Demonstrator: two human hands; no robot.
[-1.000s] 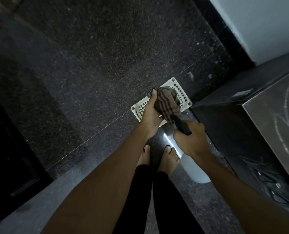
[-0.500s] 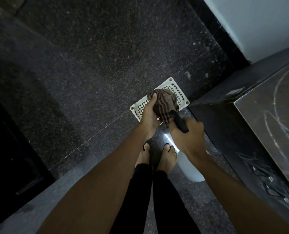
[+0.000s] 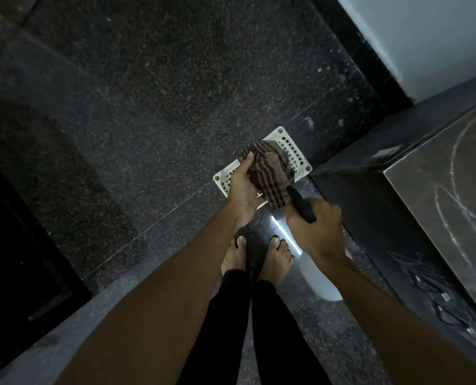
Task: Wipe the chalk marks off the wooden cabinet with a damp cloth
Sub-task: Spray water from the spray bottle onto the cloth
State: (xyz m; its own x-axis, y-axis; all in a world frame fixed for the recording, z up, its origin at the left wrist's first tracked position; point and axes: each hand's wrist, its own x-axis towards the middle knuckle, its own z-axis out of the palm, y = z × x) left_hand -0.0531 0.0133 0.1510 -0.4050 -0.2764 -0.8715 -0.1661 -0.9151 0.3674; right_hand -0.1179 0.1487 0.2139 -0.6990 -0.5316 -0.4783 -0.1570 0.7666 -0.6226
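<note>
A dark speckled stone floor (image 3: pixel 147 107) fills the left and middle of the head view, crossed by a thin pale joint line. Toward the centre, the left hand (image 3: pixel 243 187) is turned palm up and cups a bunched brown striped cloth (image 3: pixel 270 170), fingers curled under it and the thumb lying up its near side. The cloth is held in the air above a white slotted floor grate (image 3: pixel 296 151), well apart from the cabinet. Below the hands, two bare feet (image 3: pixel 278 257) stand together on the floor under black trouser legs. Just right of the cloth, the right hand (image 3: pixel 317 229) is wrapped round the top of a white spray bottle (image 3: pixel 320 282), whose black nozzle (image 3: pixel 300 204) sticks out past the knuckles and meets the cloth's lower edge. At the far right stands the wooden cabinet (image 3: pixel 425 207), its top seen from above and carrying curved white chalk marks (image 3: pixel 453 151). A pale wall (image 3: pixel 425 37) rises behind it in the upper right corner.
</note>
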